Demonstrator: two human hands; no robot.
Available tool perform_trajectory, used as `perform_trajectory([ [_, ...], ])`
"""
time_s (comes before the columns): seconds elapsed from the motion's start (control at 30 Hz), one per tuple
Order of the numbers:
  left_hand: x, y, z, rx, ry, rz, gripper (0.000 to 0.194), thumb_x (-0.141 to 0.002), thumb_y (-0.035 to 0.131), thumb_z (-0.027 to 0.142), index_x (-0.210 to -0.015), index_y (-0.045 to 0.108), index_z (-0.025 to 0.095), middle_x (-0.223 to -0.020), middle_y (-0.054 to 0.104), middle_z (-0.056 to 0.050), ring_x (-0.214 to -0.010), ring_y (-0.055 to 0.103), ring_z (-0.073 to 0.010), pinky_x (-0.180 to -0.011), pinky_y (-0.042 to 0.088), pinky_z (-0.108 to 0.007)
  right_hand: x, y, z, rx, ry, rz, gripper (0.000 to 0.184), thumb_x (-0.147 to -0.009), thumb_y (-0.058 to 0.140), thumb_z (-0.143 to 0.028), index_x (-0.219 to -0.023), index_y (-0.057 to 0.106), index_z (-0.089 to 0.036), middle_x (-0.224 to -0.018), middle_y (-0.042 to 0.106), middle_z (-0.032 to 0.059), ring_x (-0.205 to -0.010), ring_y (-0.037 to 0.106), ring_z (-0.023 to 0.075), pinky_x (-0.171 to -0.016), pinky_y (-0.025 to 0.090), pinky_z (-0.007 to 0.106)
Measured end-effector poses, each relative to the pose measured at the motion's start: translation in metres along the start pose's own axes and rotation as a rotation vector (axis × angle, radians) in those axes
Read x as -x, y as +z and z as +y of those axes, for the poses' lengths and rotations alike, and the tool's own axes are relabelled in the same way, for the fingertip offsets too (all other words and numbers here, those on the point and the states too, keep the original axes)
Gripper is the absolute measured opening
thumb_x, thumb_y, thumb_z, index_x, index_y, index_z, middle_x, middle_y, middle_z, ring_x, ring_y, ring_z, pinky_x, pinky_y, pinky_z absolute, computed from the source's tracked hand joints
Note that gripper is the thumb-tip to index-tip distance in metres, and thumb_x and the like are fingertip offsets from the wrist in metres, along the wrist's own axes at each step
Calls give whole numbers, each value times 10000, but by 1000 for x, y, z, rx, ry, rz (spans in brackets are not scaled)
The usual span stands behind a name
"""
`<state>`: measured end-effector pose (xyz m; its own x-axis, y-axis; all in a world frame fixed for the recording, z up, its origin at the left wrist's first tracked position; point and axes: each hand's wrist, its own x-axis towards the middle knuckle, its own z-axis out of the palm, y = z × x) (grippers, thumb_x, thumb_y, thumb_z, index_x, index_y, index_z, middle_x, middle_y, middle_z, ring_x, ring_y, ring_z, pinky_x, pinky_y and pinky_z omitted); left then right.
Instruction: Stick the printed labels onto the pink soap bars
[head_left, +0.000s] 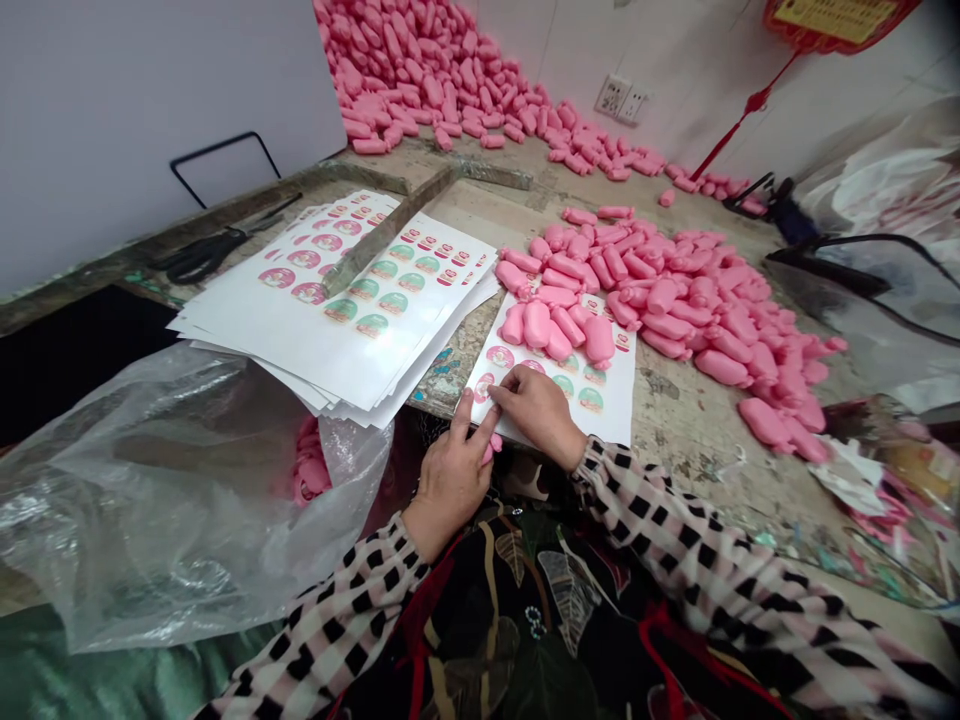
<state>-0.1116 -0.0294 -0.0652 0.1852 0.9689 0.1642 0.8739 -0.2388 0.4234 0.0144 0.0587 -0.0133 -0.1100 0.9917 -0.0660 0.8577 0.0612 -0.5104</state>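
Observation:
A white sheet of round stickers lies at the table's front edge, with pink and green labels printed on it. My right hand is over its near left part, thumb and index finger pinched at the edge of a pink sticker. My left hand is beside it, one fingertip pressing at the sheet's corner. A small pink oblong piece shows between the left fingers, mostly hidden by them. Several pink oblong pieces rest on the sheet's upper half.
A heap of pink pieces spreads to the right, with a larger pile against the wall. At left, a metal bar weighs down stacked sticker sheets. Scissors lie beyond them. A clear plastic bag hangs at the front left.

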Motion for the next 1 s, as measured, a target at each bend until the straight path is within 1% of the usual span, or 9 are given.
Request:
perform_trajectory([
  [0.3,1,-3,5,-91,-34,-12,542,-860,441,215,-1391,347,270,-1530,79,-132,-1022,583,-262,-818,496,-402,-17,2,11,-344,81,-101,216,-628,659,-379,-628,578,-179,-593,574,-27,-535,480,104,-496,316,228],
  [0.47,2,-3,6,-107,-42,-29,574,-853,455,210,-1405,313,280,-1529,51,-152,-960,610,-245,-788,502,-395,-17,-10,9,-552,109,-121,270,-590,700,-388,-611,545,-168,-570,531,-43,-518,438,90,-498,323,228],
  [0.57,2,-2,5,-94,-40,-37,588,-849,459,206,-1410,300,284,-1531,21,-149,-962,614,-250,-786,505,-400,-13,-21,8,-554,36,-120,281,-612,696,-401,-626,540,-168,-587,529,-43,-535,448,93,-518,341,232],
  [0.67,1,-1,3,-47,-33,-44,600,-851,457,199,-1418,281,287,-1530,-5,-154,-995,607,-271,-785,509,-409,-4,-28,12,-462,-49,-73,257,-661,672,-399,-639,550,-174,-613,555,-33,-563,471,102,-552,359,242],
  [0.77,3,-4,0,53,-19,-28,575,-870,448,220,-1416,283,289,-1533,3,-138,-1130,535,-302,-832,497,-411,6,-30,21,-339,-58,11,232,-692,654,-397,-653,574,-183,-638,588,-22,-582,492,115,-579,366,254],
  [0.83,7,-9,-2,150,-9,32,551,-880,453,252,-1409,299,267,-1531,49,-127,-1259,411,-304,-917,454,-412,12,-30,28,-297,-39,65,215,-708,641,-399,-681,591,-192,-663,603,-16,-603,505,125,-592,371,259],
  [0.9,10,-18,-2,268,-32,154,535,-868,497,301,-1379,352,236,-1499,185,-127,-1314,327,-279,-1005,381,-415,17,-31,34,-301,-20,112,211,-718,632,-405,-700,597,-198,-680,609,-10,-620,511,133,-595,375,259],
  [0.93,11,-23,-2,347,-71,221,525,-848,534,333,-1344,401,223,-1451,286,-126,-1300,346,-265,-1023,361,-410,19,-31,36,-318,-16,130,213,-721,630,-408,-702,596,-199,-684,610,-7,-625,511,135,-595,377,259],
  [1.0,9,-34,2,615,-211,287,476,-816,569,412,-1239,499,204,-1247,497,-111,-1130,509,-228,-948,432,-378,25,-32,36,-372,-31,149,223,-729,629,-415,-701,590,-197,-684,608,-5,-628,509,135,-594,380,258],
])
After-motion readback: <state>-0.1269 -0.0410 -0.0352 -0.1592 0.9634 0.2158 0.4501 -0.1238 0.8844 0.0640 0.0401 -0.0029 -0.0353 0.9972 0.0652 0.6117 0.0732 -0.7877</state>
